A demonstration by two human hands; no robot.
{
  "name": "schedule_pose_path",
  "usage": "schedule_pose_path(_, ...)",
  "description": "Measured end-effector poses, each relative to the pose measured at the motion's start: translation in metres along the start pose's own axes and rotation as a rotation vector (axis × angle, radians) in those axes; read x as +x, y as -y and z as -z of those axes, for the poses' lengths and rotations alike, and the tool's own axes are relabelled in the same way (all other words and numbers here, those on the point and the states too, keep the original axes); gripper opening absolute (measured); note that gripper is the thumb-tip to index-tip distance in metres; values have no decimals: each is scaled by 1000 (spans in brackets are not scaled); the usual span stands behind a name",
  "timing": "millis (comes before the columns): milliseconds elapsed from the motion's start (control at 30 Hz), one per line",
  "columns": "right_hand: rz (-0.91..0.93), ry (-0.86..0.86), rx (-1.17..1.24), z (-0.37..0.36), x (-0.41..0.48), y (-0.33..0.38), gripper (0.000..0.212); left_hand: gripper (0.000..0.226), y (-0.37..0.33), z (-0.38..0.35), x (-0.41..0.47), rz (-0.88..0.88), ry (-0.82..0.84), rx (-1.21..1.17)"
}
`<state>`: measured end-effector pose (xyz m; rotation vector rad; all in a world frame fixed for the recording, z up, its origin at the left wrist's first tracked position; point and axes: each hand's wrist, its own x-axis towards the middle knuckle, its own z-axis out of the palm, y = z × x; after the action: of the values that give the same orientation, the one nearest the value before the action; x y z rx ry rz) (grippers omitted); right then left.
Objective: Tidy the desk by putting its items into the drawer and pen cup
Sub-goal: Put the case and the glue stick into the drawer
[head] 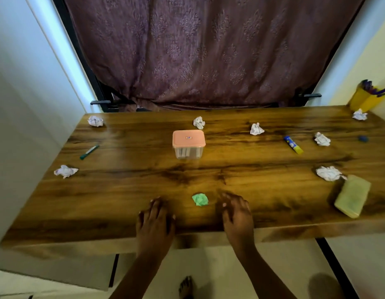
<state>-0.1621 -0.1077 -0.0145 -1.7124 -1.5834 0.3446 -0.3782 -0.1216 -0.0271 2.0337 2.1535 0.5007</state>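
My left hand (155, 219) and my right hand (236, 214) rest flat on the near edge of the wooden desk (144, 186), fingers relaxed and holding nothing. Between them lies a crumpled green paper ball (200, 199). A clear box with a pink lid (189, 143) stands at the desk's middle. A green pen (89, 152) lies at the left, a blue and yellow glue stick (293, 144) at the right. A yellow pen cup (364, 100) with several pens stands at the far right corner. No drawer shows plainly.
Several crumpled white paper balls are scattered around, such as one at the left (65, 171) and one at the right (329, 173). A pale green sponge-like block (352, 195) lies near the right edge, a small blue eraser (363, 138) beyond it. A maroon curtain (208, 50) hangs behind.
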Motion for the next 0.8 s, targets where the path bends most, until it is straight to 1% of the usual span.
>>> schedule_pose_path(67,25,-57,107,4,-33,-5,34,58,4,-4,-17,-29,-38,4)
schedule_pose_path(100,-19,-57,205,3,-49,-7,25,59,5,-5,-22,-48,-53,10)
schedule_pose_path(133,-106,-44,339,-1,-60,-6,18,60,5,-5,-23,-56,-58,25)
schedule_pose_path(200,-400,-42,666,-15,-78,-7,20,62,7,-6,-26,-66,-59,39)
schedule_pose_path(267,-811,-62,968,-26,-86,-13,23,64,7,-7,-31,-81,-33,63)
schedule_pose_path(300,-1009,-13,1085,-33,-85,-17,22,64,7,-8,-30,-97,-38,80)
schedule_pose_path(333,-1152,70,1173,-40,-89,-23,22,65,10,-9,-30,-111,-34,84)
schedule_pose_path(400,-1277,191,1349,-55,-91,-34,35,66,16,-7,-27,-141,-9,73)
schedule_pose_path(467,-1327,178,1484,-67,-94,-43,55,65,23,-11,-34,-214,-58,42)
schedule_pose_path(500,-1348,143,1520,-72,-94,-44,62,62,26,-15,-45,-237,-99,-21)
schedule_pose_path(533,-1361,121,1543,-74,-95,-44,69,61,27,-20,-60,-197,-143,-140)
schedule_pose_path(567,-1366,105,1557,-76,-97,-44,76,63,30,-28,-77,-44,-194,-321)
schedule_pose_path(600,-1365,88,1576,-77,-97,-44,81,67,39,-45,-91,222,-262,-540)
schedule_pose_path(633,-1362,71,1596,-79,-97,-43,83,69,48,-57,-101,574,-327,-758)
schedule_pose_path(667,-1359,59,1619,-81,-96,-42,84,72,59,-68,-107,932,-327,-969)
schedule_pose_path(700,-1357,46,1634,-83,-94,-41,84,78,67,-76,-107,1199,-265,-1193)
schedule_pose_path(733,-1358,31,1641,-86,-93,-41,84,84,72,-81,-103,1337,-146,-1446)
schedule_pose_path(767,-1358,20,1645,-89,-92,-40,85,87,73,-83,-98,1359,-58,-1726)
schedule_pose_path(800,-1351,17,1654,-91,-90,-40,87,88,74,-84,-91,1297,-29,-1963)
